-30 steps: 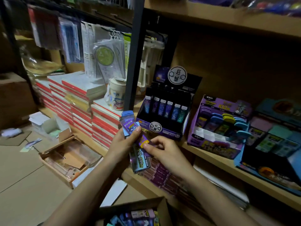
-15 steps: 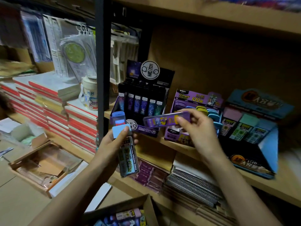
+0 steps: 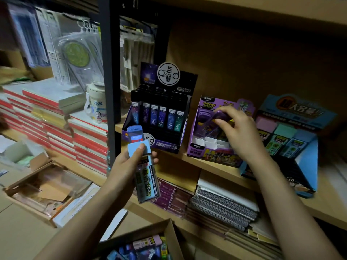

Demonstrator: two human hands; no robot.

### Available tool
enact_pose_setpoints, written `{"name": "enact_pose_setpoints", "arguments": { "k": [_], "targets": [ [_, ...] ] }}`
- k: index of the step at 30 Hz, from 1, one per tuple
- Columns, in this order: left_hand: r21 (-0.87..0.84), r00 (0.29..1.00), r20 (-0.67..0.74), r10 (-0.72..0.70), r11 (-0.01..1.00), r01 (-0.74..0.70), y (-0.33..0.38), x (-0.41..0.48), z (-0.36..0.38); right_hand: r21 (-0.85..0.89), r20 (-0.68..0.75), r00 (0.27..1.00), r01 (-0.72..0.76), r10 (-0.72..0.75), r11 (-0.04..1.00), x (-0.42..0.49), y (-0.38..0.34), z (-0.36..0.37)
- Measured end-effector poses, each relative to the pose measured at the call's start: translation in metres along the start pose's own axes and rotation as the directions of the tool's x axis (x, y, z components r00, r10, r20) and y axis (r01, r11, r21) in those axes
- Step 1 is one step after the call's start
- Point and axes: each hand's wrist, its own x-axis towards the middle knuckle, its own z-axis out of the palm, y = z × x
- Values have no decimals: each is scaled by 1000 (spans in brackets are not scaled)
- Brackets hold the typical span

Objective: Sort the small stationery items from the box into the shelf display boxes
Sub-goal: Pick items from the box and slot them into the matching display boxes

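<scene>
My left hand [image 3: 124, 166] grips two blue-capped lead cases [image 3: 145, 175] in front of the shelf edge, thumb on the front case's cap. My right hand [image 3: 237, 132] pinches a purple lead case [image 3: 218, 119] and holds it tilted inside the purple display box [image 3: 210, 152]. To the left of that box stands a black display box [image 3: 159, 117] full of dark constellation cases. On the right sits a blue display box [image 3: 300, 139] with pastel cases. A cardboard box [image 3: 142, 243] of mixed small items lies below my arms.
A black shelf post [image 3: 109, 72] rises left of the display boxes. Stacked red-edged notebooks [image 3: 56, 117] and a white mug [image 3: 96, 106] fill the left shelf. Spiral notebooks [image 3: 223, 205] lie on the lower shelf. An open flat carton [image 3: 47, 190] sits on the floor at left.
My right hand pulled the purple case out of my left hand's bundle, carried it to the right and lowered it into the purple display box. My left hand stayed put with the blue cases.
</scene>
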Motion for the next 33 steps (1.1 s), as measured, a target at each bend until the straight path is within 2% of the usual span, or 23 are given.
{"name": "enact_pose_setpoints", "arguments": {
  "k": [5, 9, 11, 14, 19, 21, 23, 24, 26, 28, 29, 33],
  "targets": [
    [1, 1000, 11, 6, 1000, -6, -1, 0, -3, -65, 84, 996, -31, 36, 997, 8, 0, 20],
    [-1, 1000, 8, 6, 1000, -6, -1, 1, -5, -231, 13, 998, 67, -66, 971, 14, 6, 34],
    [4, 1000, 4, 11, 1000, -11, -1, 1, -5, -277, -32, 996, 71, -83, 958, 14, 7, 40],
    [-1, 1000, 6, 12, 1000, -12, -1, 1, -3, -286, -99, 993, 37, -68, 957, 13, 9, 47],
    [10, 1000, 24, 16, 1000, -16, -1, -2, 0, -309, -106, 994, -11, -23, 951, 10, 8, 46],
    [16, 999, 32, 23, 1000, -24, 0, -2, 0, -263, -177, 982, 12, -61, 965, 5, -2, 40],
    [13, 999, 43, 25, 1000, -25, 1, -4, 1, -119, -235, 968, 61, -88, 991, -8, -19, 38],
    [10, 999, 47, 28, 1000, -28, 1, -4, 1, 4, -202, 977, 66, -64, 998, -17, -30, 40],
    [10, 999, 40, 34, 999, -35, 1, -5, 3, 226, 57, 998, -41, 29, 973, -41, -48, 50],
    [13, 999, 20, 48, 999, -48, 2, -6, 5, 297, 346, 933, -210, 100, 932, -63, -62, 62],
    [7, 998, 12, 56, 998, -56, 2, -7, 5, 321, 434, 894, -267, 109, 909, -72, -67, 68],
    [-44, 998, 30, 53, 998, -52, 6, -9, 9, 408, 530, 838, -385, 129, 828, -87, -74, 85]
  ]
}}
